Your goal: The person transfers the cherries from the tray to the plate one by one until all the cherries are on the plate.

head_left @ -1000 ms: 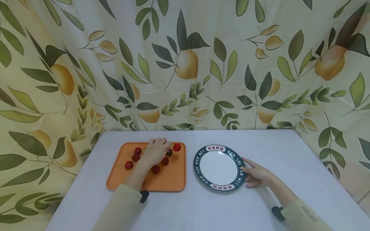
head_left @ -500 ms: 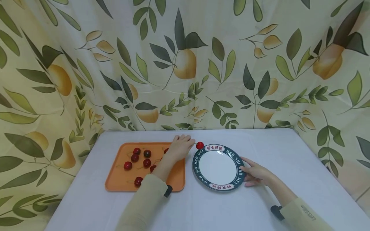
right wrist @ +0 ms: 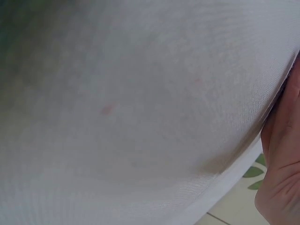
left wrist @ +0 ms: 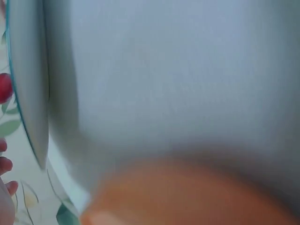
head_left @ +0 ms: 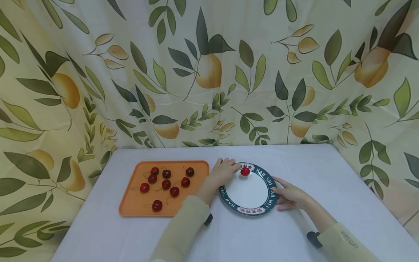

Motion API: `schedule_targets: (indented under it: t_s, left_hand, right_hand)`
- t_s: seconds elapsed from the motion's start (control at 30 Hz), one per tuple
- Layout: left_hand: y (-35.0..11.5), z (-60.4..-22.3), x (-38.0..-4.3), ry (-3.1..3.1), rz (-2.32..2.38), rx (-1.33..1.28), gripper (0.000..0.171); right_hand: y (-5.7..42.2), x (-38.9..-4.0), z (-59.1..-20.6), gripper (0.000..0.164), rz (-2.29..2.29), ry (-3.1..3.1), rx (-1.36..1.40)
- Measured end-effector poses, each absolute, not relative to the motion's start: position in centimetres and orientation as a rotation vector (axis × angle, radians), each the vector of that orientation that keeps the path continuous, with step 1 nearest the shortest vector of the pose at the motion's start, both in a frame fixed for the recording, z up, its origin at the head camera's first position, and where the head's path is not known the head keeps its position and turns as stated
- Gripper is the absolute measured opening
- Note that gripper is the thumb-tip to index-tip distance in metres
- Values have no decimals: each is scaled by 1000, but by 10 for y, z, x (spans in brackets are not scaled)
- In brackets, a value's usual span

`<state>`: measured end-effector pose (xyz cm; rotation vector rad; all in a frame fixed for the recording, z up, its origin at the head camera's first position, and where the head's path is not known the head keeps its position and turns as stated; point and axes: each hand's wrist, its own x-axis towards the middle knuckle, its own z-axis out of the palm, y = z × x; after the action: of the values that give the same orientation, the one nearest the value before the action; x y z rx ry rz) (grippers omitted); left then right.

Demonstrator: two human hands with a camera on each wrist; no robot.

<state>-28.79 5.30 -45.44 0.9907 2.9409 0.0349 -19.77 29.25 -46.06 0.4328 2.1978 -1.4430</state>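
Observation:
In the head view, a red cherry [head_left: 244, 171] hangs over the upper left part of a white plate [head_left: 247, 191] with a dark lettered rim. My left hand [head_left: 223, 171] pinches it at the stem, beside the rim. At the plate's right side my right hand [head_left: 291, 194] grips the rim, thumb on top and other fingers lower. An orange tray [head_left: 132, 207] to the left bears several dark red cherries [head_left: 166, 184] with stems. The left wrist view catches the held cherry [left wrist: 4, 88] by the plate's edge [left wrist: 33, 103]. The right wrist view has only part of my right hand [right wrist: 286, 159].
Tray and plate lie side by side on a white-covered table [head_left: 278, 240]. Behind the table hangs a curtain [head_left: 255, 83] printed with fruit and leaves. My left forearm crosses the tray's lower right corner.
My left hand has moved right from the tray to the plate, carrying a cherry off the tray's upper right corner. My right hand has stayed on the rim.

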Motion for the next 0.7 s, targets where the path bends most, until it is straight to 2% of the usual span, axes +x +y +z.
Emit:
schedule_targets:
  t_s: [0.3,0.7]
  left_hand:
    - [81,-466,-284,2925,101,1010,34]
    - [88,-475,-281,2973,36,896,38]
  right_hand:
    - [292,-198,-460,61,-1460,2183,428]
    - [291,-197,-457,61,-1441,2190,423]
